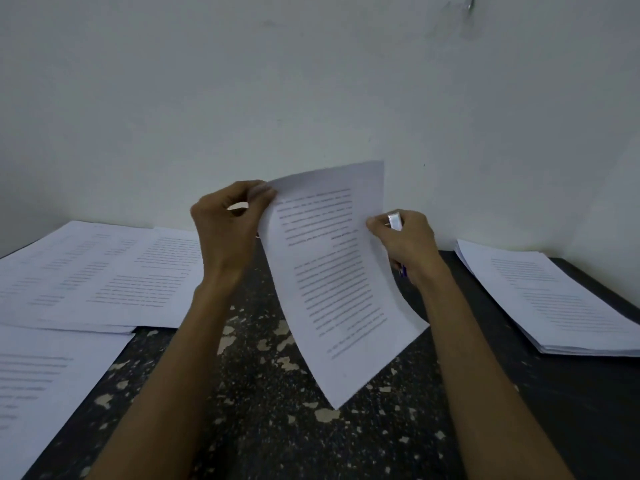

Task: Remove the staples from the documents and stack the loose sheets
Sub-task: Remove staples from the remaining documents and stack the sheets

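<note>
Above the middle of the dark speckled table [277,427], a document [332,282] hangs tilted in the air, its top toward the wall [311,81] and its lower corner dipping near the tabletop without clearly touching it. The left hand [230,223] pinches the top left corner between thumb and curled fingers, probably because the staple sits there, though the fingers hide any staple. The right hand [405,237] is curled round a shiny tool [394,220], likely the staple remover, with its thumb laid on the document's right edge. This hand seems to steady the page so the corner can be worked or the sheets peeled apart. The document therefore lies between the two hands, held at its upper part only, and the free lower half curves under its own weight. Well apart on the right lies a neat stack [554,299], which I take to be the finished loose pages. Other sheets [104,271] spread on the left may be waiting their turn, so the lift keeps the working copy clear of both groups.
</note>
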